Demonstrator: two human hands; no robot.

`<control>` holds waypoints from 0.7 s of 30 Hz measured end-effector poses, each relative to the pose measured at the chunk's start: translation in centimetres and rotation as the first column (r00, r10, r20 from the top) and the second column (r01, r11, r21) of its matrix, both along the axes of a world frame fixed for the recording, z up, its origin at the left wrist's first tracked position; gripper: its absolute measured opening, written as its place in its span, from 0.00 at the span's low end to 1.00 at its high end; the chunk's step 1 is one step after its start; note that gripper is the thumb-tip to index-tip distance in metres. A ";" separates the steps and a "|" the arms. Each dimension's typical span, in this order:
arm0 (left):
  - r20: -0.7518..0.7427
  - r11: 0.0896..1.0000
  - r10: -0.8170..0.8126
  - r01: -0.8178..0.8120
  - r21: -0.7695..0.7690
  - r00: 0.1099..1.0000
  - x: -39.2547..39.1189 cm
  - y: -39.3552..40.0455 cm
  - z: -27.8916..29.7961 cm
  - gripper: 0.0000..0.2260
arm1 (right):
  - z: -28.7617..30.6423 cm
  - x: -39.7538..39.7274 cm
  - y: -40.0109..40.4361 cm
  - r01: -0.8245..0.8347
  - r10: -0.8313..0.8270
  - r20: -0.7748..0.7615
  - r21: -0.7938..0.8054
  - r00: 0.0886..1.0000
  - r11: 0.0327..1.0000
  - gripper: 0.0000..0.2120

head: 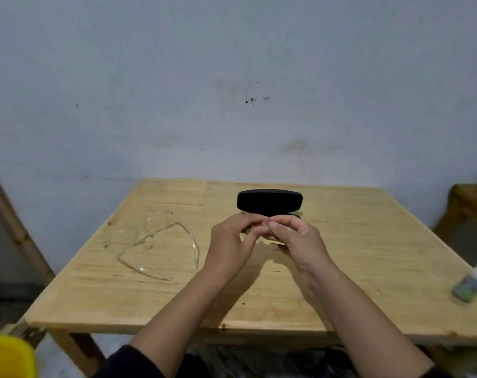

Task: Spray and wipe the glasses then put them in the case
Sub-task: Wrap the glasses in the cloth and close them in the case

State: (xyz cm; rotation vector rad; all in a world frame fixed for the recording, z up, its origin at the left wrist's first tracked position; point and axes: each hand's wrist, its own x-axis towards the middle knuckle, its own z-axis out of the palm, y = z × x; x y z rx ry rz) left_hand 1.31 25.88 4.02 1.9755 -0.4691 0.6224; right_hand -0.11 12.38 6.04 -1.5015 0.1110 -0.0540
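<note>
2 hands work close together in front of the case (270, 202): the left hand (232, 241) and the right hand (297, 238) meet at the fingertips, curled around something small that the view does not resolve; whether either is clamped on it cannot be told. The case stands open, lid raised, just behind the fingers. The glasses (155, 241), clear-framed, lie on the surface (368, 241) to the left, near the left hand but not touching it. The spray bottle (473, 279) lies on its side at the right edge, well apart from both hands.

Judged step: preparing a wipe or the case. Recommended practice: keep the item clear of the wood and support the glasses by the frame.

The surface is bare pale wood against a grey-blue wall (232, 77). 1 yellow object (9, 356) sits at lower left.
</note>
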 end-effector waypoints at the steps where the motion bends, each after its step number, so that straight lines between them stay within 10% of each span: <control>1: -0.028 0.999 -0.004 0.003 -0.042 1.000 0.1 -0.5 0.2 0.05 | -0.1 -0.1 -0.5 0.005 -0.005 0.001 -0.033 1.000 0.999 0.04; 7: -0.171 0.992 0.010 -0.032 -0.126 0.985 0.9 -1.2 1.1 0.05 | -0.2 -0.3 -2.4 0.050 -0.046 0.023 -0.173 0.999 0.984 0.04; 21: -0.491 0.964 0.045 0.090 0.249 0.870 1.1 -0.2 -1.8 0.05 | -3.3 0.2 -1.0 -0.045 -0.021 -0.099 -0.623 0.995 0.781 0.08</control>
